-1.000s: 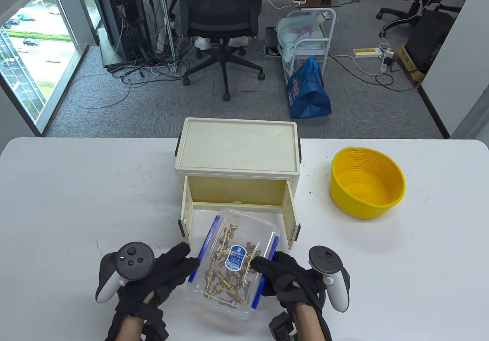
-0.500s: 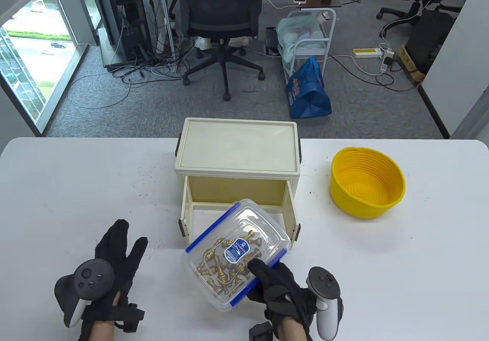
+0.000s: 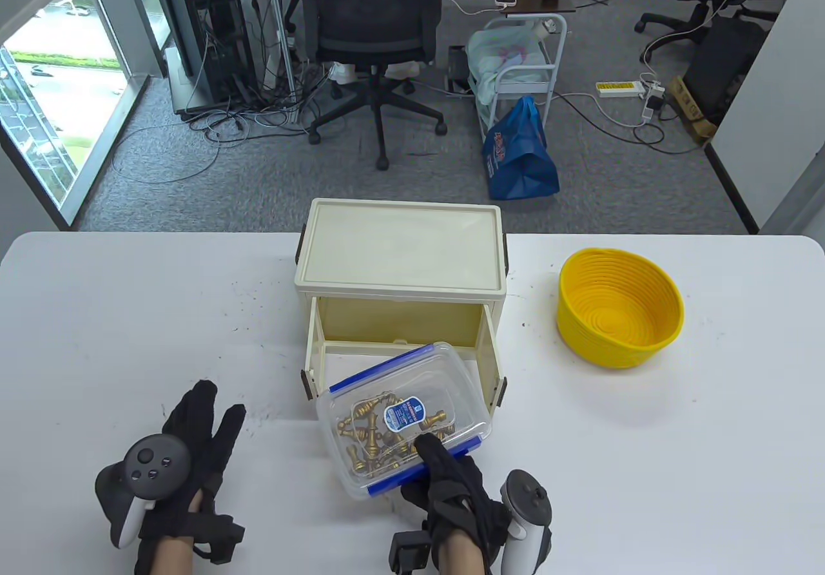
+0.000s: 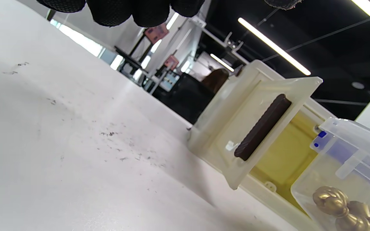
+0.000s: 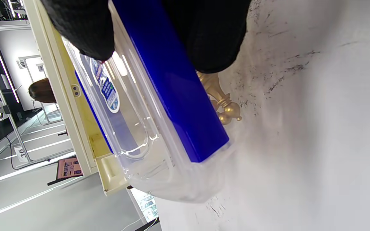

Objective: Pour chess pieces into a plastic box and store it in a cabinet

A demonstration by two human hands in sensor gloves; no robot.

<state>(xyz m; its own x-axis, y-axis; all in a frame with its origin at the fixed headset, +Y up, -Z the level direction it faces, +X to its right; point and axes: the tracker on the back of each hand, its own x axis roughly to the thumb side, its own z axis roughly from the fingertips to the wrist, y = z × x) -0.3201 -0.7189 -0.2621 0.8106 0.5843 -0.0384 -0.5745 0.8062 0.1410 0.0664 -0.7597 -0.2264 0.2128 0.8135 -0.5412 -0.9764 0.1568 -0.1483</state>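
A clear plastic box (image 3: pixel 403 407) with blue clips and a closed lid holds several gold chess pieces (image 3: pixel 374 436). It sits tilted in front of the open cream cabinet (image 3: pixel 399 253), its far corner between the two open doors. My right hand (image 3: pixel 430 465) grips the box's near long edge, thumb on the lid over the blue clip (image 5: pixel 178 96). My left hand (image 3: pixel 203 417) lies flat on the table to the left of the box, fingers straight, holding nothing. The left wrist view shows the cabinet's left door (image 4: pixel 262 128) and the box's corner (image 4: pixel 348 166).
A yellow woven basket (image 3: pixel 619 307) stands on the table at the right, apart from the cabinet. Dark specks dot the white table (image 3: pixel 129 317). Beyond the far edge are an office chair (image 3: pixel 374 33), a cart and cables on the floor.
The left hand let go of the box and drew back to the left. The right hand turned the box crosswise and slid it toward the cabinet opening.
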